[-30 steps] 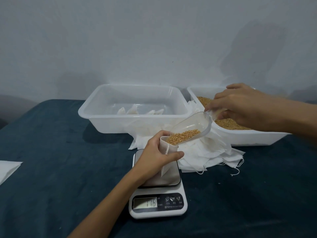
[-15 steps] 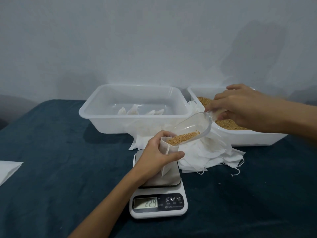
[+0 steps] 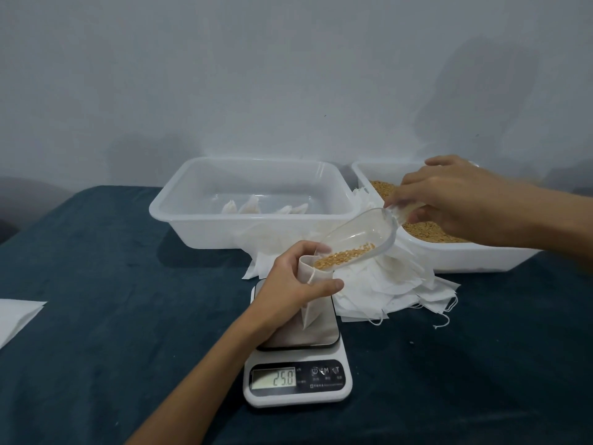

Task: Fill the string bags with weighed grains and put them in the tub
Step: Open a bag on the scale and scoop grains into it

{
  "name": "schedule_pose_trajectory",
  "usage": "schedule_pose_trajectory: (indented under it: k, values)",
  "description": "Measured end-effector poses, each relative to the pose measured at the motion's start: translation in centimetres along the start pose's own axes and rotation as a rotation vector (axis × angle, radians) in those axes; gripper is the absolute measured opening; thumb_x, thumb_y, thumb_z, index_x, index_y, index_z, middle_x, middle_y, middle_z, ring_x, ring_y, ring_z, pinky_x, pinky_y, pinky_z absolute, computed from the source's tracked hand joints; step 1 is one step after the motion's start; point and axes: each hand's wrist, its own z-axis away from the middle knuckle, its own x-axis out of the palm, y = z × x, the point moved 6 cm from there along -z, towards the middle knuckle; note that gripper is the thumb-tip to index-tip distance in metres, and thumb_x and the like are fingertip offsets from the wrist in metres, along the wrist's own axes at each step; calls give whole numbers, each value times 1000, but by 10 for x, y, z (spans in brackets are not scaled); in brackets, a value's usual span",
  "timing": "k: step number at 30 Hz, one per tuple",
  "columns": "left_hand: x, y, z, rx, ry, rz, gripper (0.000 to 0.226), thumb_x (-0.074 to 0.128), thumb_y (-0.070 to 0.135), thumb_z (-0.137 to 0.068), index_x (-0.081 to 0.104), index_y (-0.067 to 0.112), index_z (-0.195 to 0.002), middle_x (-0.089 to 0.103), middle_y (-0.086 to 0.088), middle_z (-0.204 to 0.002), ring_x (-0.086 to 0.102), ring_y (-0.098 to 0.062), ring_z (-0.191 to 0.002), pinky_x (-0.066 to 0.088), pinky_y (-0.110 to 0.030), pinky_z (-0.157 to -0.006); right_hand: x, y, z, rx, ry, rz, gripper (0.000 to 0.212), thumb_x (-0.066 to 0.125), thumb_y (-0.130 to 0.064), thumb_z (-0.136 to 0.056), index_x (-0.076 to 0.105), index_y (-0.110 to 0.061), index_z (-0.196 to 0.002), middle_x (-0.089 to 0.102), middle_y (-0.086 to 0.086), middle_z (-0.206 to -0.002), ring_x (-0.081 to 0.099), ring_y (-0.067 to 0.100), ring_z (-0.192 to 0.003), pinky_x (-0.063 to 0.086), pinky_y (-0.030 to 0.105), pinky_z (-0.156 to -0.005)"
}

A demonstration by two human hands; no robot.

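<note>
**Scoop tipped over a bag on the scale**

Dark teal cloth [image 3: 112, 300], soft and napped, covers the table in front of a plain grey wall; a white sheet [image 3: 16, 316] at the left edge is cut off by the frame.

Left hand [image 3: 295, 284] stands over the scale [image 3: 298, 374], fingers and thumb curled round the mouth of a white fabric bag [image 3: 313, 290]; the bag's lower corner hangs to the steel platter, half hidden behind the wrist; whether it rests there I cannot tell. Right hand [image 3: 449, 197] pinches the handle of a clear plastic scoop [image 3: 359, 239], most of the handle hidden in the fingers; the scoop tilts down, its lip in the bag's mouth, a thin layer of tan grains [image 3: 343, 256] at its low end. The display reads 25.0.

Two white rectangular tubs stand behind: the left tub [image 3: 192, 216] holds about four filled bags [image 3: 256, 207], partly hidden by its rim; the right tub [image 3: 465, 261] holds grain, largely covered by the right hand. Between tubs and scale lies a crumpled pile of empty bags [image 3: 401, 284] with loose strings, too tangled to count.
</note>
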Motion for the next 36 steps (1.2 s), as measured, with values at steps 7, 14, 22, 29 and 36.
schedule_pose_trajectory:
  k: [7,14,22,29,36]
  values:
    - [-1,0,1,-7,-3,9,50,90,23,-75,66,29,-119,73,-6,-121,72,-36,-104,57,-53,-98,-1,-3,1,8,-13,14,31,56,-27,-101,59,-33,-131,45,-26,-102,53,7,-113,12,29,-116]
    - [-1,2,2,-5,-6,10,49,89,22,-77,67,29,-119,74,-3,-118,73,-33,-104,57,-52,-99,1,-3,1,-19,8,-7,26,60,-22,-99,63,-32,-123,47,-29,-93,54,3,-97,23,28,-109]
    - [-6,3,0,5,7,16,48,90,19,-79,69,27,-121,70,5,-123,73,-22,-108,57,-43,-103,28,5,8,85,-43,-447,23,64,-13,-98,70,-20,-119,68,-15,-111,62,5,-108,47,25,-92]
    - [-2,5,0,24,-55,-3,37,77,9,-93,63,18,-126,79,0,-109,74,-15,-102,55,-19,-87,40,11,12,114,-28,-592,22,63,-14,-98,68,-20,-119,69,-17,-112,61,-5,-109,46,23,-96]
    - [-7,6,-3,81,-40,81,23,55,16,-106,68,4,-121,80,-7,-108,76,-22,-101,57,-22,-84,69,65,14,243,58,-885,17,59,-2,-98,69,-11,-110,73,0,-108,68,10,-106,49,15,-91]
